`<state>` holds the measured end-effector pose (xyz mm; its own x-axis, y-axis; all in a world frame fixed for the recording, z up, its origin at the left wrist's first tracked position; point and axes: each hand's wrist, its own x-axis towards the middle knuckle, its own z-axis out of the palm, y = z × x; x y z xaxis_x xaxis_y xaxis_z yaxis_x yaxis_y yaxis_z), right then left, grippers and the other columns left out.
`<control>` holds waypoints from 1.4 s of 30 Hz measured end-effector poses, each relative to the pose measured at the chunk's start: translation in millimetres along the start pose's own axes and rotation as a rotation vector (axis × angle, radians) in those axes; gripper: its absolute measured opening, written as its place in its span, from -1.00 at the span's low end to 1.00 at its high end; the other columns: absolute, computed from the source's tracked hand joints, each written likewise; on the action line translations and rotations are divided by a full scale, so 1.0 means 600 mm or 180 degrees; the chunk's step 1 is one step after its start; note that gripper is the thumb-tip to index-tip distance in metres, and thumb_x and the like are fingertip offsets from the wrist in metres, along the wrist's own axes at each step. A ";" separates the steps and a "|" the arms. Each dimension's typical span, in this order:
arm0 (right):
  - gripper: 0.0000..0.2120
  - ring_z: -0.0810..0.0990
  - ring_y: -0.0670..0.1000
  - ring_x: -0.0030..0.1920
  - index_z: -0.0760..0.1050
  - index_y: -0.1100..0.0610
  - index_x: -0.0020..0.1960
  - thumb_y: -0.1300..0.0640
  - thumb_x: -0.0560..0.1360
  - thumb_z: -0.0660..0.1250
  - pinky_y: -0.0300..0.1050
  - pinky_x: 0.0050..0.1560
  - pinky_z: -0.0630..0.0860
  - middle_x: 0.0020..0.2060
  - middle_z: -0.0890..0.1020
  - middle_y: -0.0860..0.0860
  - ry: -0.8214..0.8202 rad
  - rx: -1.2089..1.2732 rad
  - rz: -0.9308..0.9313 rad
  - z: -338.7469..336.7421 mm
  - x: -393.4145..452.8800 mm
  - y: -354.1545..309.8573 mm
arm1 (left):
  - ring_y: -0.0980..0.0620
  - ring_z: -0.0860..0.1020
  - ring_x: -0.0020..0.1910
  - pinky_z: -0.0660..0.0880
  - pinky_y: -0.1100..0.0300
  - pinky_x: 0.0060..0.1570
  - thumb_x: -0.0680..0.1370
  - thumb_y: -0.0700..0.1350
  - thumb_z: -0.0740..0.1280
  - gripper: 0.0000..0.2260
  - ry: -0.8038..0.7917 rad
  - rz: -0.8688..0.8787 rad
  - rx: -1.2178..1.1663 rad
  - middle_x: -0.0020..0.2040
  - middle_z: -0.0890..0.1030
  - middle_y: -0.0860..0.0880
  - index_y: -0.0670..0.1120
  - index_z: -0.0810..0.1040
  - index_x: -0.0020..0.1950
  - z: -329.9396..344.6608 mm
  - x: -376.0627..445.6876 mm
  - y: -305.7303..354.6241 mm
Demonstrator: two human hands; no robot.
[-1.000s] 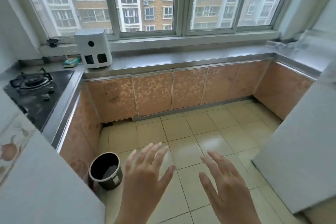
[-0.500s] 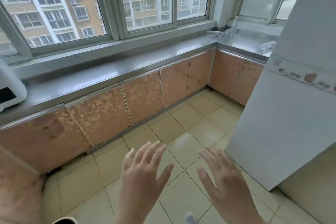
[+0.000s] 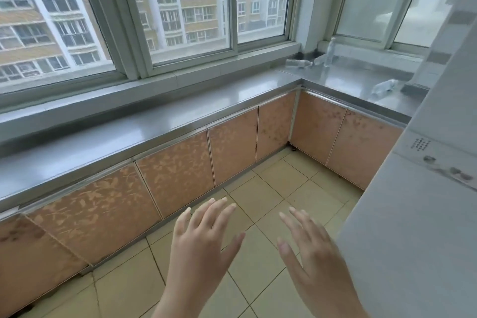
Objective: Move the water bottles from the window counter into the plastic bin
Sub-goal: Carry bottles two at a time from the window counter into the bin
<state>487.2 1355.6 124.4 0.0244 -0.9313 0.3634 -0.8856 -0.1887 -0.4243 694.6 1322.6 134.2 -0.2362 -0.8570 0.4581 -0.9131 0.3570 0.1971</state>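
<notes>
Fingers (image 3: 222,210) of both hands are straight and spread apart, holding nothing. Her left hand (image 3: 200,248) and right hand (image 3: 313,257) float palm-down, side by side, above the floor (image 3: 271,204) of glossy cream square tiles with thin dark grout lines.

Beyond the hands runs an L-shaped row of cabinet doors (image 3: 178,173), flat panels in a peach tone with a pale leaf-like pattern, some mottled with darker spots, each framed by slim metal strips. On top lies the window counter (image 3: 144,134), a long smooth sheet of brushed stainless steel with a folded front lip, turning a corner to the right. At the right edge stands a tall white appliance (image 3: 423,227) with a flat matte side and a small printed label.

Far off in the counter's corner sit the water bottles (image 3: 298,63), clear ribbed plastic: one lies on its side against the sill, another stands upright (image 3: 331,50) by the frosted pane, with a tilted one just beside it. A fourth bottle (image 3: 384,87) lies near the appliance. All are well apart from the hands.

Behind them rise grey-framed sliding windows (image 3: 191,8).
</notes>
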 end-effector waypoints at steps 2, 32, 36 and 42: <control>-0.48 0.29 -0.07 0.34 0.41 -0.06 0.34 -0.22 0.58 -0.13 -0.25 0.25 0.14 0.32 0.49 -0.05 0.0036 0.0025 0.0072 0.003 0.048 0.028 | 0.07 0.56 0.26 0.28 0.00 0.29 0.50 0.21 0.20 -0.58 -0.0023 0.0050 -0.0021 0.24 0.61 0.12 0.05 0.62 0.23 0.030 0.054 0.001; -0.43 0.10 -0.17 0.46 0.27 -0.13 0.43 -0.27 0.49 -0.11 -0.25 0.40 0.03 0.44 0.27 -0.18 0.0273 -0.0068 0.1215 0.087 0.883 0.566 | 0.03 0.58 0.25 0.26 0.01 0.29 0.50 0.20 0.19 -0.58 -0.0426 0.0834 -0.0398 0.23 0.63 0.11 0.04 0.63 0.21 0.571 0.996 0.054; -0.43 0.10 -0.16 0.47 0.27 -0.15 0.43 -0.28 0.48 -0.11 -0.16 0.43 0.12 0.44 0.26 -0.19 0.0248 -0.0058 0.1340 0.082 0.983 0.667 | 0.06 0.57 0.26 0.26 0.02 0.30 0.49 0.21 0.20 -0.58 -0.0491 0.0898 -0.0447 0.23 0.63 0.13 0.06 0.62 0.20 0.648 1.124 0.101; -0.45 0.11 -0.17 0.46 0.25 -0.16 0.43 -0.27 0.50 -0.11 -0.19 0.40 0.12 0.44 0.25 -0.22 0.0254 -0.0278 0.1508 0.051 1.108 0.799 | 0.07 0.54 0.30 0.25 0.01 0.33 0.51 0.22 0.19 -0.57 -0.0567 0.1091 -0.0603 0.26 0.60 0.13 0.06 0.60 0.25 0.742 1.295 0.177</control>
<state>93.0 636.8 137.3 -0.4235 -0.8810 0.2109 -0.8263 0.2803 -0.4885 266.2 529.0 125.5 -0.5843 -0.7216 0.3713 -0.6984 0.6801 0.2227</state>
